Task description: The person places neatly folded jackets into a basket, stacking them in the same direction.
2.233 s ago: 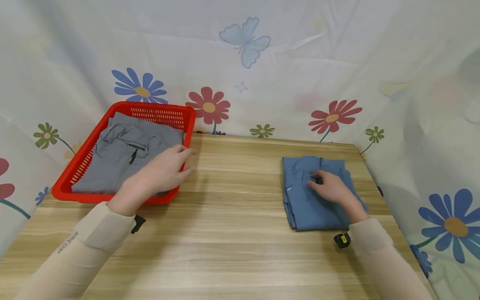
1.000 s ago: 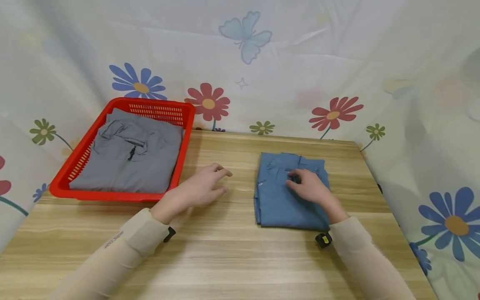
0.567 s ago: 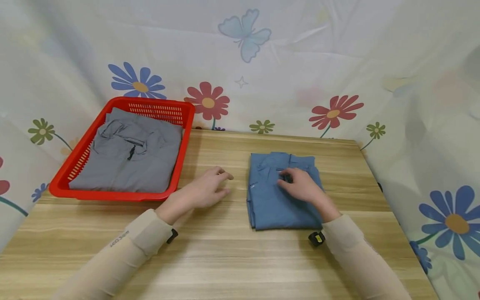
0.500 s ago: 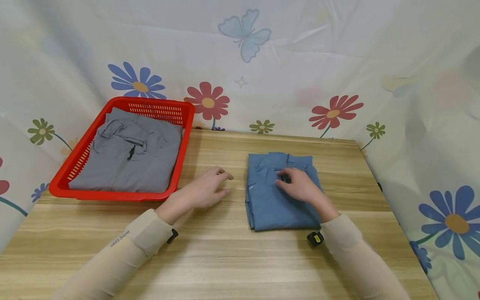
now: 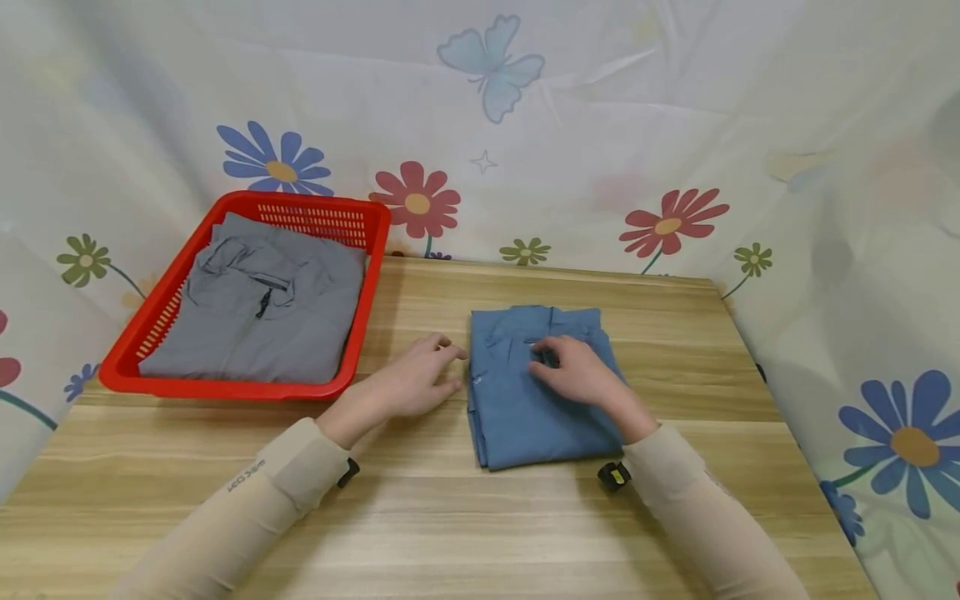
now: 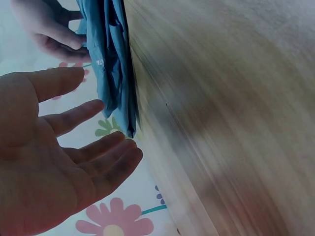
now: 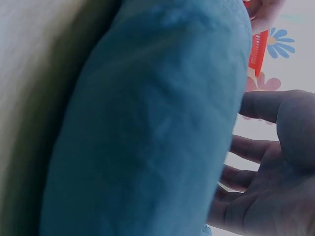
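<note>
A folded blue jacket [image 5: 525,429] lies flat on the wooden table in the head view, with a small white mark near its left edge. My right hand [image 5: 583,377] rests its fingertips on the upper part of this jacket; in the right wrist view its fingers [image 7: 251,147] reach down to the cloth without wrapping round it. Left of the jacket, my left hand [image 5: 412,382] is held low with fingers spread and nothing in them. Its fingertips come right up to the folded edge, which also shows in the left wrist view.
A red plastic basket [image 5: 243,388] stands at the back left, holding a folded grey jacket [image 5: 255,337] with a black zip pull. Beneath everything is the wood-grain table [image 5: 465,533]. A white curtain [image 5: 592,100] with printed flowers and a butterfly closes off the back and sides.
The blue jacket has slid left across the table under my right hand. My left hand moved from beside the basket rightward toward the jacket, then stayed about still.
</note>
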{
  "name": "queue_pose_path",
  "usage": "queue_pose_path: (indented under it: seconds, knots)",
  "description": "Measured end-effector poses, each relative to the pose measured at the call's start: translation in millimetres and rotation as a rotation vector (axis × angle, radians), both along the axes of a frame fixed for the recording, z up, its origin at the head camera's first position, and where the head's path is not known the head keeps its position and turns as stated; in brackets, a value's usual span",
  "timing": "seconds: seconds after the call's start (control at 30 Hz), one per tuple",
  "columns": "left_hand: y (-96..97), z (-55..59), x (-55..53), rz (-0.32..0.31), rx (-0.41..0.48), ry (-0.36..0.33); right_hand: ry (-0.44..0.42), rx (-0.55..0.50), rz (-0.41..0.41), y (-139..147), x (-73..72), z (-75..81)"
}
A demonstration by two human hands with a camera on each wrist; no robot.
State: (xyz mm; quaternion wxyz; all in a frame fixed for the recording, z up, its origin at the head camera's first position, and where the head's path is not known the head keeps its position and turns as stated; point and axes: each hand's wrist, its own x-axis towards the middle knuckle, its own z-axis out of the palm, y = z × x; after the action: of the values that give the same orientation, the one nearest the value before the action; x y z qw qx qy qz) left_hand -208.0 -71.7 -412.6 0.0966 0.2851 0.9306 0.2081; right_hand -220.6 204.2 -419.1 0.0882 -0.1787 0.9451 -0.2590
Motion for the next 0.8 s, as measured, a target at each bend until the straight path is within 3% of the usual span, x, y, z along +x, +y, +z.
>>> queue_pose_path:
  seconds: [0.27, 0.57, 0.8]
  knots:
    - [0.0, -4.0, -0.3, 0.002, -0.021, -0.017, -0.007, -0.01, 0.046, -13, -1.0, 2.5]
    - [0.3, -4.5, -2.4, 0.039, -0.017, 0.008, 0.0, -0.021, 0.064, -26, -0.3, 6.0]
    - [1.1, -3.3, -0.6, 0.066, -0.04, -0.02, -0.008, -0.048, 0.105, -30, 2.1, 3.9]
